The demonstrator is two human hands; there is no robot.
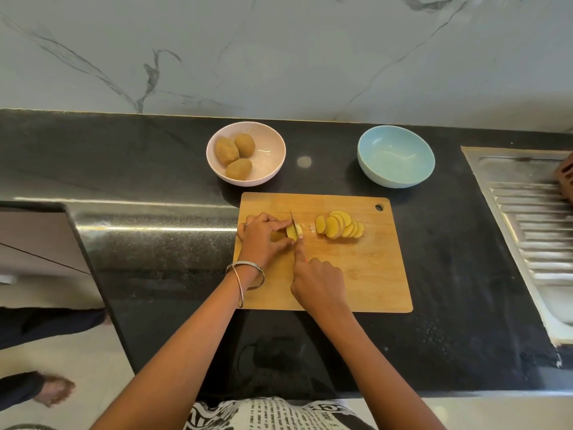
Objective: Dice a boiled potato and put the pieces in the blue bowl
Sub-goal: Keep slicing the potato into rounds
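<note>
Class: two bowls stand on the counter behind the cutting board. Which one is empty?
The blue bowl, behind the board's right end, is empty. The pink bowl, further left, holds three whole unpeeled potatoes.

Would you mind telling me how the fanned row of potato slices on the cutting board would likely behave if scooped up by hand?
The potato slices lean overlapped, so the row would probably slide apart rather than lift together. They look thin and moist, so likely slippery and easily broken. Lying mostly flat on the cutting board, they seem unlikely to roll.
</note>
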